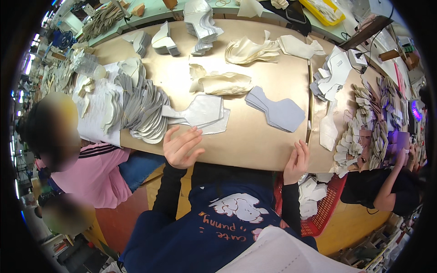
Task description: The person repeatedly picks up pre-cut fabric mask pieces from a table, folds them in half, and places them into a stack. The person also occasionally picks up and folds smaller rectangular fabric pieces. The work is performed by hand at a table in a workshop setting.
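Observation:
My left hand (183, 146) is open, fingers spread, just in front of a small stack of silvery-white cut pieces (202, 109) with a narrow tab on the left. Near the table's front right edge my right hand (297, 160) is also open, its fingers loosely stretched and nothing in them. Between and beyond the hands lies a fanned stack of grey-blue cut pieces (277, 109). Behind these sit a crumpled cream bundle of pieces (223, 83) and a larger cream pile (250, 50).
Overlapping grey and white pieces (148, 109) crowd the left side. Stacked shapes (200, 25) line the back. Right of a seam lie white pieces (332, 75) and dense piles (364, 123). A red basket (334, 200) stands below right. People sit at left, in a pink top (95, 173), and right.

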### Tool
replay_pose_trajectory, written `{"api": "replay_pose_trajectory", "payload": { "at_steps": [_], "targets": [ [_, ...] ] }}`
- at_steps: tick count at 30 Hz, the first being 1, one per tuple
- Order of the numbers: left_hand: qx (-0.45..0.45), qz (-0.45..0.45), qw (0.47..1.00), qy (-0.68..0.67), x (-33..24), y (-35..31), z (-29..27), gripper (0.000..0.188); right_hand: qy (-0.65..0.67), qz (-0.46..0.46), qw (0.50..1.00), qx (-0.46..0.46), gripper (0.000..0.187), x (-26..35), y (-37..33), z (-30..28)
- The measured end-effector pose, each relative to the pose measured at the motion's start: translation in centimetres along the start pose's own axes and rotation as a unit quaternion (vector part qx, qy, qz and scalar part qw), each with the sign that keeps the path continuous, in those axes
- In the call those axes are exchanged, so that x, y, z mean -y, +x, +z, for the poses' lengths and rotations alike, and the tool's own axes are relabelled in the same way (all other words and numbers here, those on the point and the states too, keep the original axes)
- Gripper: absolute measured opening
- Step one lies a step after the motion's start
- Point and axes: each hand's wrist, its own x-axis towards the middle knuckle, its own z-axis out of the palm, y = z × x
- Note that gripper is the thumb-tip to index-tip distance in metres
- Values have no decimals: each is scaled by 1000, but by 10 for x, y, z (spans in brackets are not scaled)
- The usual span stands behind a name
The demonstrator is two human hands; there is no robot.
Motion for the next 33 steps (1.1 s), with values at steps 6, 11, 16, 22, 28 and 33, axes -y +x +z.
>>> {"api": "replay_pose_trajectory", "payload": {
  "at_steps": [6,11,16,22,28,33],
  "targets": [
    [-23,-20,996,-89,-15,26,29,12,-11,2,1000,19,21,2,0,1],
    [1,-47,994,-95,-8,59,77,13,-27,-28,999,-20,20,3,3,3],
    [82,-135,987,-7,37,83,109,41,-36,-24,999,-32,19,5,3,4],
    [36,-174,983,-46,79,90,124,32,-40,-29,997,-52,17,4,2,5],
    [-6,-157,987,29,97,114,112,32,-41,-19,998,-41,18,2,-1,4],
    [11,-127,984,-127,60,131,115,29,46,47,998,-9,21,14,14,-2]
  ]
}}
